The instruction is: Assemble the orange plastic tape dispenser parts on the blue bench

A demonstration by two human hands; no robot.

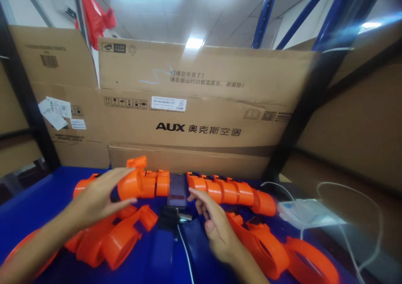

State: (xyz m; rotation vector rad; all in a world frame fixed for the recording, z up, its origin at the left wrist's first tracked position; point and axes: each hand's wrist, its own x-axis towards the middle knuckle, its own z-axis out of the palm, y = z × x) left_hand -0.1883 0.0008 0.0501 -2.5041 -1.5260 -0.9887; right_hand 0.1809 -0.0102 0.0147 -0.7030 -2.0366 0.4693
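Observation:
My left hand (102, 196) has its fingers above and its thumb below an orange plastic ring (130, 185), closed around it at the left end of a row. This ring's top tab stands higher than those beside it. My right hand (218, 227) is empty, with the index finger stretched out and the other fingers loosely bent and apart. Its fingertip is close to a phone (177, 191) standing between two rows, near the right row of orange rings (229, 192). Below my left hand, several loose orange rings (121, 244) lie in a pile.
More orange rings (270, 250) lie at the lower right. A black device (169, 218) with a white cable (188, 254) sits below the phone. A clear plastic bag (309, 213) is on the right. Cardboard (201, 112) walls the back, beside a dark post (298, 120).

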